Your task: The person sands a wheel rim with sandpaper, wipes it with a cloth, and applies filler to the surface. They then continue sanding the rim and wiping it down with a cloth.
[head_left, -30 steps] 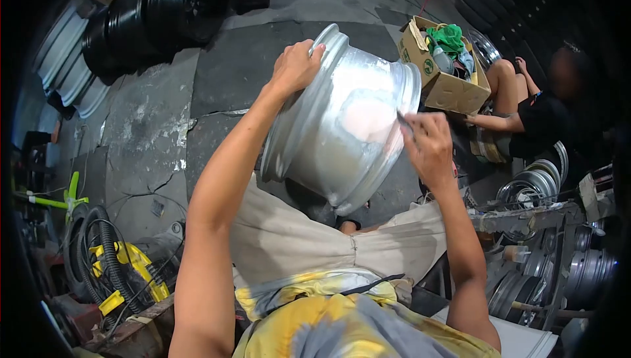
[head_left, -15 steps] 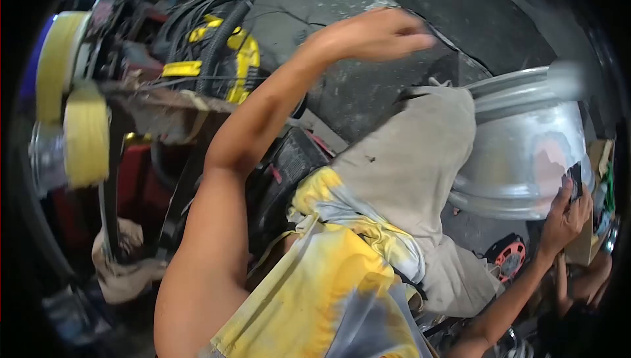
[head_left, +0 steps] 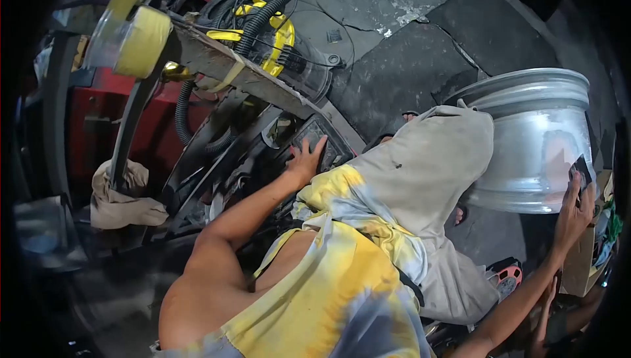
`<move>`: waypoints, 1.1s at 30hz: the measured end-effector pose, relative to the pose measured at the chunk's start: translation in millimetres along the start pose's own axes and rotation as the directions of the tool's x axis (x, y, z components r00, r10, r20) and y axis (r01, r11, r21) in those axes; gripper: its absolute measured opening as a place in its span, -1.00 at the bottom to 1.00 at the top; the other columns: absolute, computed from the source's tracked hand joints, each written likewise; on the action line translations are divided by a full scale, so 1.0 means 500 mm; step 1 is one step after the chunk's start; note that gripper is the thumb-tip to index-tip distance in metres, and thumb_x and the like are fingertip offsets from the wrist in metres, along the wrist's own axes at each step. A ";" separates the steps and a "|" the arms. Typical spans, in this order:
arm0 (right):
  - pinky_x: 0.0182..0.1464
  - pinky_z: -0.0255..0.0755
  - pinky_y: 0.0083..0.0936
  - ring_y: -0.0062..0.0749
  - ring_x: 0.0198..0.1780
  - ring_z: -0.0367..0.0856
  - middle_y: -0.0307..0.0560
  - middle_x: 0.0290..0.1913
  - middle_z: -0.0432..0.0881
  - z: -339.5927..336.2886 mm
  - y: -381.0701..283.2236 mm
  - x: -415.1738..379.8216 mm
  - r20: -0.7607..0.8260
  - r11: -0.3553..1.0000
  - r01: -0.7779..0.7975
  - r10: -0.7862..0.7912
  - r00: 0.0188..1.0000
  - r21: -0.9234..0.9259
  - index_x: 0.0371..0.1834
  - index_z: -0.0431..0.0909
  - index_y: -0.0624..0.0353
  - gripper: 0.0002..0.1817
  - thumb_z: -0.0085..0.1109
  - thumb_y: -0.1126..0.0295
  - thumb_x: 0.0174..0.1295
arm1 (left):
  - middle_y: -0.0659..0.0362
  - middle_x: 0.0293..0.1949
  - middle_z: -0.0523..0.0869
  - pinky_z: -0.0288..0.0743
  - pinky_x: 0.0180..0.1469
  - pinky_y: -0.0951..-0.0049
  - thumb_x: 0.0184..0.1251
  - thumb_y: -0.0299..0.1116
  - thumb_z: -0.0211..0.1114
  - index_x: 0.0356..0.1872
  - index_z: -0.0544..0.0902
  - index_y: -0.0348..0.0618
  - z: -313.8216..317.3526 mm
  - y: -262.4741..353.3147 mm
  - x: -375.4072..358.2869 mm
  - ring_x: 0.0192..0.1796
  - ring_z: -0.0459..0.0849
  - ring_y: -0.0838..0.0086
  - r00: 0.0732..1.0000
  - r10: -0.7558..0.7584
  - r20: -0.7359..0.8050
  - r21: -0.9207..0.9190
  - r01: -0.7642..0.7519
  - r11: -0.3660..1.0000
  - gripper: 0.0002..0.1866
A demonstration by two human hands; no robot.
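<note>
My left hand [head_left: 304, 163] is open, fingers spread, reaching down at the edge of a dark, shallow box [head_left: 327, 140] beside my left leg. Over on the right, my right hand [head_left: 573, 216] pinches a thin black flat piece [head_left: 582, 168] between thumb and fingers. That piece is right at the side of a silver metal wheel rim [head_left: 526, 141], which lies in front of my knee. A dull pinkish-grey patch [head_left: 559, 152] marks the rim's outer wall near my right fingertips.
Rolls of yellow masking tape [head_left: 146, 41] hang at upper left by a metal frame. A vacuum with a black hose [head_left: 266, 19] and a red cabinet [head_left: 112, 121] stand behind. At lower right are a cardboard box [head_left: 582, 266], an orange-and-black reel [head_left: 507, 278] and another person's hand [head_left: 547, 297].
My left hand has swung down and left, from over the floor to the dark box beside my leg. My right hand keeps the black piece by the rim. The view has shifted.
</note>
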State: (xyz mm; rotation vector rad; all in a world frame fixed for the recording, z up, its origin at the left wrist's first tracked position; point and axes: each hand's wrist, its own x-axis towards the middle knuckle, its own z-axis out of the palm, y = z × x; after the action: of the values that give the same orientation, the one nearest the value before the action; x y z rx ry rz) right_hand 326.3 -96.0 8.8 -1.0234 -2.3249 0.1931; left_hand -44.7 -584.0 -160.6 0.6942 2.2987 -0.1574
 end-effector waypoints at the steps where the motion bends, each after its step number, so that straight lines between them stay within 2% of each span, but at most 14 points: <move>1: 0.05 0.42 -0.38 -0.22 -0.07 0.60 -0.01 -0.10 0.67 0.002 0.003 -0.001 -0.019 1.000 -0.009 0.009 1.000 0.017 0.02 0.66 0.38 -0.71 0.16 0.32 0.52 | -0.25 0.61 -0.04 0.28 0.36 -0.47 0.09 -0.06 0.59 0.66 -0.13 0.43 0.029 -0.007 -0.013 0.55 0.12 -0.37 0.996 -0.011 -0.083 0.019 0.013 1.000 0.22; 3: 0.04 0.41 -0.39 -0.23 -0.09 0.59 -0.02 -0.12 0.66 0.004 -0.015 0.004 -0.067 1.000 0.000 0.001 0.998 0.022 0.00 0.66 0.39 -0.71 0.16 0.32 0.52 | -0.26 0.63 -0.12 0.22 0.27 -0.66 0.18 0.04 0.49 0.68 -0.23 0.41 0.076 -0.020 -0.038 0.59 -0.05 -0.45 0.976 -0.007 -0.216 0.046 0.017 0.999 0.20; 6: 0.04 0.41 -0.39 -0.22 -0.10 0.59 -0.01 -0.15 0.66 0.014 -0.009 0.000 -0.109 0.999 0.037 -0.034 0.993 0.017 -0.02 0.66 0.41 -0.70 0.18 0.31 0.52 | -0.27 0.63 -0.13 0.22 0.30 -0.63 0.23 0.07 0.43 0.68 -0.27 0.31 0.167 -0.056 -0.016 0.60 -0.08 -0.43 0.902 0.044 -0.430 0.195 0.045 0.980 0.19; 10: 0.06 0.42 -0.34 -0.16 -0.09 0.60 0.02 -0.15 0.68 0.012 -0.001 -0.005 -0.080 0.999 0.002 0.001 0.997 0.035 -0.04 0.68 0.40 -0.71 0.21 0.31 0.49 | -0.28 0.63 -0.13 0.20 0.35 -0.57 0.18 -0.06 0.51 0.68 -0.28 0.22 0.115 -0.053 -0.041 0.61 -0.06 -0.38 0.916 0.013 -0.401 0.109 0.033 0.993 0.24; 12: 0.06 0.40 -0.27 -0.14 -0.10 0.59 0.03 -0.16 0.69 0.018 -0.014 -0.003 -0.148 0.998 0.056 -0.053 0.988 0.019 -0.08 0.69 0.40 -0.74 0.23 0.34 0.47 | -0.30 0.62 -0.07 0.18 0.46 -0.38 0.07 -0.27 0.57 0.68 -0.26 0.18 0.028 -0.062 -0.092 0.60 0.02 -0.36 0.976 0.025 -0.214 -0.053 -0.037 0.998 0.30; 14: 0.03 0.38 -0.25 -0.14 -0.14 0.57 0.02 -0.20 0.66 0.022 -0.026 -0.002 -0.207 0.992 0.120 -0.128 0.970 -0.051 -0.11 0.68 0.40 -0.77 0.23 0.38 0.46 | -0.34 0.51 0.24 0.18 0.58 0.07 -0.03 -0.59 0.34 0.66 -0.18 -0.04 -0.038 -0.105 -0.108 0.55 0.21 -0.28 0.931 0.225 -0.286 -0.129 -0.270 0.954 0.20; 18: -0.01 0.36 -0.29 -0.15 -0.17 0.56 0.01 -0.21 0.63 0.018 -0.049 0.000 -0.208 0.993 0.114 -0.120 0.971 -0.042 -0.15 0.67 0.40 -0.79 0.24 0.41 0.45 | -0.34 0.44 0.36 0.21 0.53 0.05 0.04 -0.57 0.19 0.62 0.00 -0.19 -0.194 -0.104 -0.122 0.51 0.29 -0.23 0.966 0.204 -0.159 -0.278 -0.242 0.930 0.00; 19: -0.01 0.36 -0.31 -0.15 -0.18 0.56 0.00 -0.22 0.62 0.013 -0.058 0.001 -0.173 0.994 0.105 -0.107 0.979 -0.021 -0.16 0.66 0.40 -0.80 0.24 0.41 0.44 | -0.35 0.41 0.39 0.23 0.51 0.06 0.06 -0.58 0.13 0.59 0.08 -0.21 -0.181 -0.147 -0.102 0.49 0.32 -0.24 0.922 0.297 -0.249 -0.216 -0.352 0.911 -0.07; 22: -0.01 0.35 -0.33 -0.16 -0.19 0.56 0.00 -0.23 0.60 0.016 -0.067 0.003 -0.167 0.991 0.132 -0.134 0.977 -0.022 -0.18 0.66 0.41 -0.81 0.24 0.43 0.43 | -0.33 0.19 0.60 0.40 0.37 0.15 0.01 -0.67 0.03 0.46 0.33 -0.26 -0.257 -0.074 -0.132 0.34 0.53 -0.22 0.895 0.219 -0.390 -0.340 -0.361 0.869 -0.21; 23: -0.01 0.34 -0.33 -0.16 -0.19 0.55 0.00 -0.23 0.60 0.016 -0.066 0.002 -0.196 0.986 0.159 -0.166 0.966 -0.047 -0.18 0.66 0.41 -0.81 0.25 0.44 0.43 | -0.29 0.02 0.69 0.50 0.23 0.26 -0.01 -0.69 0.00 0.38 0.42 -0.28 -0.264 -0.071 -0.114 0.15 0.69 -0.15 0.748 0.343 -0.568 -0.169 -0.514 0.841 -0.26; 26: 0.04 0.35 -0.31 -0.14 -0.13 0.57 0.02 -0.20 0.62 0.013 -0.067 -0.001 -0.149 0.987 0.158 -0.161 0.976 -0.029 -0.15 0.67 0.41 -0.80 0.25 0.42 0.43 | -0.09 -0.07 0.79 0.54 0.07 0.43 -0.01 -0.71 -0.02 0.30 0.53 -0.31 -0.313 -0.045 -0.097 -0.06 0.77 0.32 0.780 0.339 -0.526 -0.368 -0.568 0.736 -0.31; 28: 0.14 0.36 -0.28 -0.06 0.02 0.61 0.12 -0.07 0.69 0.016 -0.039 -0.006 -0.152 0.968 0.208 -0.228 0.962 -0.139 -0.07 0.70 0.37 -0.77 0.25 0.38 0.44 | -0.05 0.00 0.81 0.53 0.16 0.43 0.02 -0.74 0.01 0.29 0.57 -0.33 -0.347 -0.036 -0.087 0.05 0.75 0.39 0.796 0.331 -0.507 -0.311 -0.527 0.791 -0.33; 31: 0.31 0.33 -0.21 0.08 0.23 0.58 0.26 0.20 0.66 0.022 -0.003 -0.009 -0.114 0.991 0.077 -0.089 0.990 -0.106 0.02 0.73 0.29 -0.73 0.27 0.31 0.44 | 0.00 0.18 0.71 0.44 0.36 0.43 0.07 -0.84 0.01 0.35 0.51 -0.44 -0.372 -0.046 -0.052 0.27 0.62 0.38 0.869 0.252 -0.425 -0.422 -0.437 0.794 -0.31; 33: 0.33 0.32 -0.21 0.07 0.23 0.58 0.25 0.20 0.66 0.026 0.021 -0.002 -0.126 0.991 0.064 -0.079 0.989 -0.116 0.02 0.73 0.29 -0.72 0.27 0.29 0.44 | 0.00 0.20 0.70 0.43 0.37 0.44 0.07 -0.84 0.02 0.35 0.51 -0.44 -0.389 -0.027 -0.042 0.28 0.61 0.39 0.878 0.271 -0.394 -0.491 -0.450 0.746 -0.32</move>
State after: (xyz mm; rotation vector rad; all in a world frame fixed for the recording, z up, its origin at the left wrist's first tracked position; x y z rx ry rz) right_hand 326.0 -88.3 -6.2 -0.9735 -2.2698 -0.0321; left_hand -157.4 -545.8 -4.8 0.8656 2.2458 0.8548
